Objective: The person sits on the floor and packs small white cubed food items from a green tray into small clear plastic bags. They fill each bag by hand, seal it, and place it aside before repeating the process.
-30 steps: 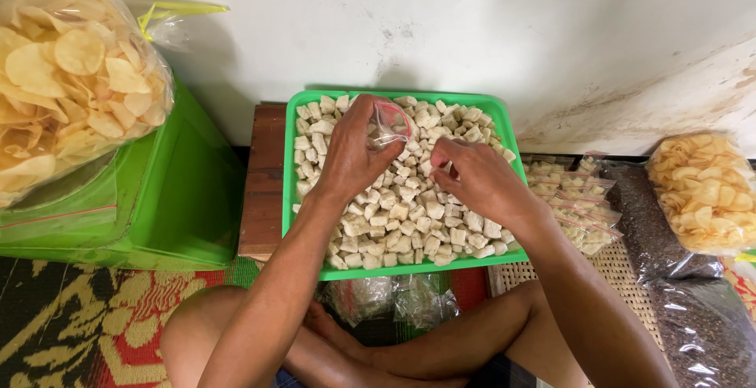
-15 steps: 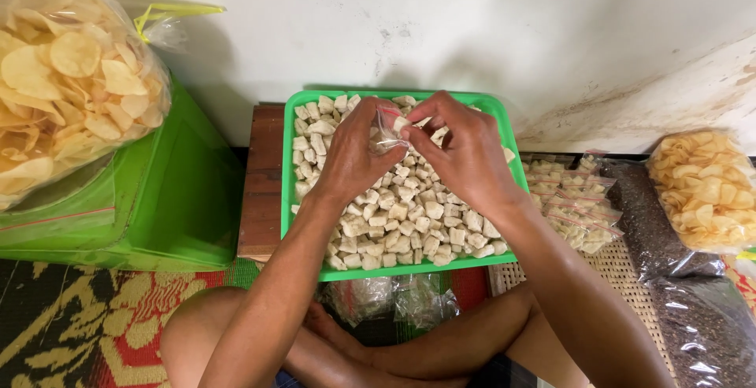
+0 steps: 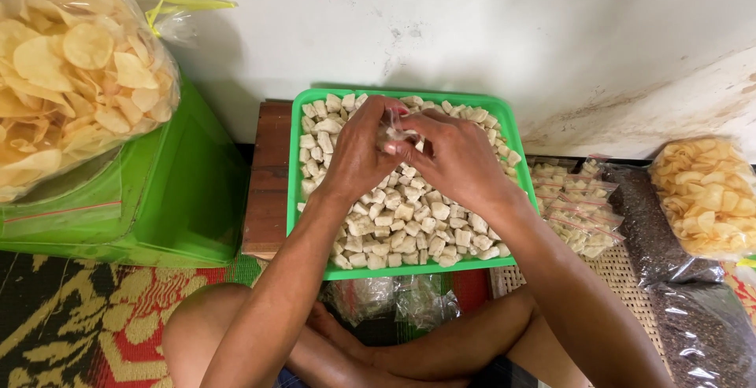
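A green plastic tray (image 3: 504,124) full of small pale cubes (image 3: 409,223) rests on a low wooden stool (image 3: 268,175). Above its far half, my left hand (image 3: 354,156) grips a small clear plastic bag (image 3: 394,127) that is mostly hidden between both hands. My right hand (image 3: 453,160) meets it from the right, fingertips pinched at the bag's mouth. I cannot tell what the right fingers hold besides the bag.
A big clear bag of pale round crackers (image 3: 71,81) lies on a green box (image 3: 157,199) at left. Small filled packets (image 3: 575,207), dark grain bags (image 3: 669,238) and another cracker bag (image 3: 713,195) sit at right. Clear bags (image 3: 394,297) lie by my crossed legs.
My right hand has come up from the cubes on the tray to meet the left hand at the small bag; both hands now close around it.
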